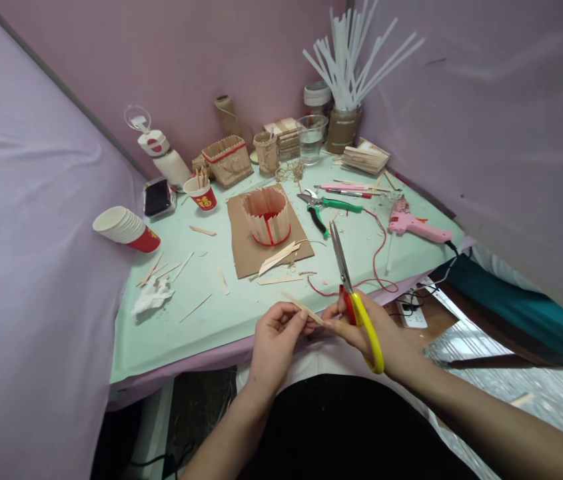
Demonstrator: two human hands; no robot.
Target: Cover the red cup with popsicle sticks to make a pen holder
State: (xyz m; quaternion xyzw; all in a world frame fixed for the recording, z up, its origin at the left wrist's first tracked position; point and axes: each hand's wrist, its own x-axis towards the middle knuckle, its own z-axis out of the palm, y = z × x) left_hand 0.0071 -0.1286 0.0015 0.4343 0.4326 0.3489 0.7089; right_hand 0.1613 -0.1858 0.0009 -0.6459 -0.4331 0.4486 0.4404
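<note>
Between finger and thumb, my left hand point(281, 331) pinches a thin wooden strip point(306, 310) at the table's front edge. My right hand point(361, 323) holds scissors with yellow and red handles point(368, 333), their blades pointing up and away over the table. Its fingertips also touch the strip's right end. Beyond my hands, a round holder of upright wood strips with a red band point(267, 217) stands on a brown cardboard sheet point(244, 257). Loose cut strips point(278, 259) lie on the cardboard's front part.
Green-handled pliers point(338, 204), red cord point(378, 257) and a pink glue gun point(418, 227) lie at the right. Stacked paper cups point(126, 229) and crumpled tissue point(152, 297) are at the left. Containers, a bottle point(168, 160) and white sticks point(348, 60) line the back.
</note>
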